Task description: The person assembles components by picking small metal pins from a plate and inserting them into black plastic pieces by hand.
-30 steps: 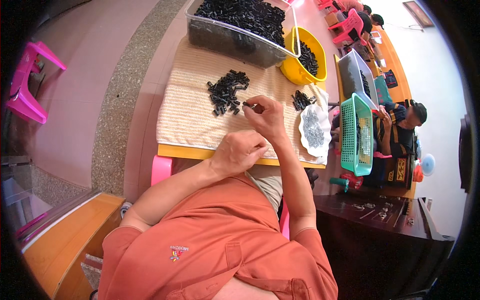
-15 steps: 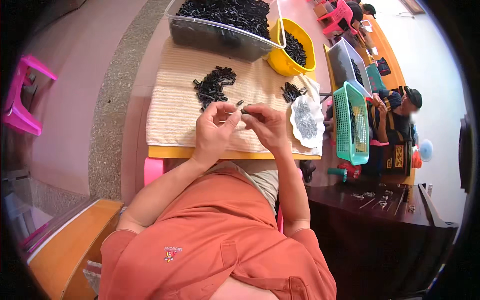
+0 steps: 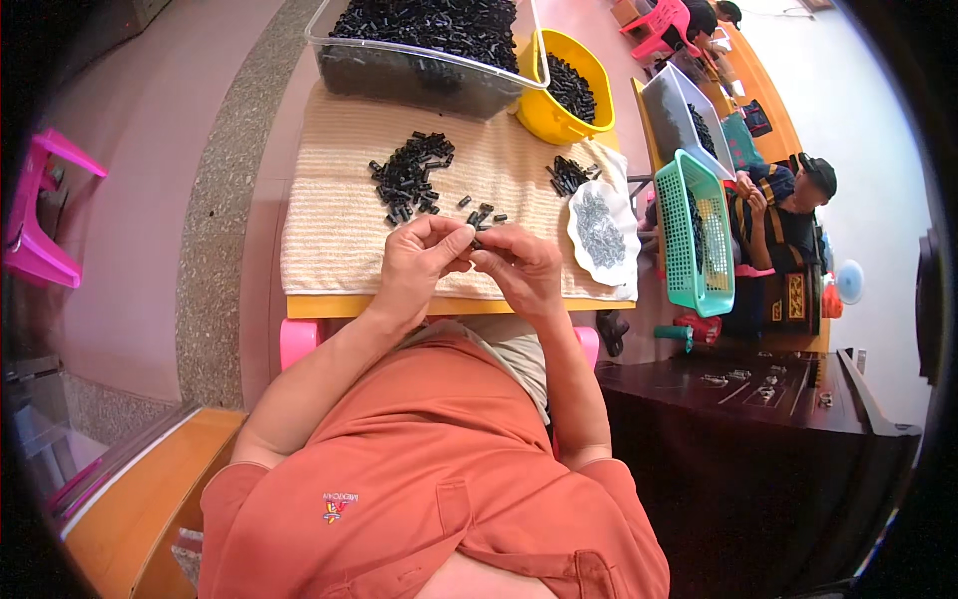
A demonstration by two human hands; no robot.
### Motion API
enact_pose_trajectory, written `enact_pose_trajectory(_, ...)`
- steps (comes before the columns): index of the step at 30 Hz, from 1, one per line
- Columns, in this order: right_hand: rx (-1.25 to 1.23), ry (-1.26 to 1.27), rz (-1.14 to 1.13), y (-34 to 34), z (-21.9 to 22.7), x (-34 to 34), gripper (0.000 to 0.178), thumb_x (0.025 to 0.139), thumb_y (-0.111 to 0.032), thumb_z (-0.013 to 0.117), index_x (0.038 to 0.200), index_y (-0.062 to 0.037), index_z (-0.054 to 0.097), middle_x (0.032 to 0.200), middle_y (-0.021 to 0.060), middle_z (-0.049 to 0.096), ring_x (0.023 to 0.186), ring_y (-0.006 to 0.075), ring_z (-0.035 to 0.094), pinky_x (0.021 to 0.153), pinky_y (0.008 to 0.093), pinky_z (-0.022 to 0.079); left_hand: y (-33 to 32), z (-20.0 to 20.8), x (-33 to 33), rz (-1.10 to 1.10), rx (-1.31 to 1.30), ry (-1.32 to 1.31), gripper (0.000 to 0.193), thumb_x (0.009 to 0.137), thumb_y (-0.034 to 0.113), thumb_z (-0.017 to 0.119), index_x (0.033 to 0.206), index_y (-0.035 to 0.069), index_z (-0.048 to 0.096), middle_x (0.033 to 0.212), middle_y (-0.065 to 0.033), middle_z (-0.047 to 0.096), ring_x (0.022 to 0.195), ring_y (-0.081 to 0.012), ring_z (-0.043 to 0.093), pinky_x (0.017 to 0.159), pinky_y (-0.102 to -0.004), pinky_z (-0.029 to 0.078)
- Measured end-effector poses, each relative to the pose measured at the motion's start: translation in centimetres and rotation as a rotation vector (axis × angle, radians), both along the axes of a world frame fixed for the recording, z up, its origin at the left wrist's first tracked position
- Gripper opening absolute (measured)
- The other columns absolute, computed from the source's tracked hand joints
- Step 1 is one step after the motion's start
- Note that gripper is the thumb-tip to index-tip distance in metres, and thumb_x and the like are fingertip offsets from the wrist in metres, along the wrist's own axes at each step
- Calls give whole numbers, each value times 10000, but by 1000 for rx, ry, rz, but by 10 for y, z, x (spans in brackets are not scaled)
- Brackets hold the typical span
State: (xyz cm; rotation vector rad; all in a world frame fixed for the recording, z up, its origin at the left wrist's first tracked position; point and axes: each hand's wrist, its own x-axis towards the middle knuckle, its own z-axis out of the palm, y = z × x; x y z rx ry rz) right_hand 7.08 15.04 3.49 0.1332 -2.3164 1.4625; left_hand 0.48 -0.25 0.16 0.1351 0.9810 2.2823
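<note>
My left hand (image 3: 421,262) and my right hand (image 3: 519,268) meet over the near edge of a cream ribbed cloth (image 3: 329,215), fingertips pinched together on a small black part (image 3: 477,241). A heap of the same small black parts (image 3: 407,178) lies on the cloth just beyond my left hand. A few loose ones (image 3: 483,214) sit right above my fingers, and a smaller heap (image 3: 567,175) lies to the right. A white plate of small grey metal pieces (image 3: 601,232) rests beside my right hand.
A clear bin (image 3: 419,60) and a yellow bowl (image 3: 569,95), both full of black parts, stand at the table's far edge. A teal basket (image 3: 699,235) and a grey tray (image 3: 674,115) sit to the right, where another person (image 3: 783,215) sits. Pink stool (image 3: 40,215) at left.
My right hand came back from the cloth with a black part. My left hand rose to meet it, and both now pinch the part together. The view has tilted slightly.
</note>
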Motion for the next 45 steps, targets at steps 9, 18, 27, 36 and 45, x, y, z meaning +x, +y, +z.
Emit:
enact_pose_trajectory(9,-92,64,-52,1,-19,8,194,819,47,754,1003,2,710,867,90,699,765,151,649,653,264,513,-3,5,1,-84,2,-37,148,927,143,715,1003,18,692,883,-60,718,786,-123,694,753,-252,584)
enact_pose_trajectory(18,-204,36,-85,-2,-26,13,221,891,54,676,1108,12,688,998,110,660,782,131,658,633,234,579,-3,5,-1,-137,-14,-68,85,911,89,715,971,40,681,885,-46,709,792,-120,687,755,-253,579)
enact_pose_trajectory(27,-113,107,-136,0,-27,19,157,897,54,650,1038,0,692,941,101,667,689,123,633,576,242,517,-3,1,-4,-224,-65,-75,99,883,53,718,965,46,664,903,-37,667,821,-134,664,762,-273,578)
enact_pose_trajectory(36,74,136,-67,0,-4,35,257,818,-2,727,1058,0,633,970,120,634,699,183,644,574,285,522,-2,2,1,-282,-85,-58,75,881,18,690,918,56,637,880,-43,666,768,-141,663,712,-272,571)
enact_pose_trajectory(45,138,148,-80,-2,-2,44,217,788,-27,733,970,-10,616,943,117,626,695,227,623,576,317,509,-1,0,3,-367,-31,-38,84,872,-12,692,891,36,626,912,-79,681,801,-168,680,766,-327,604)
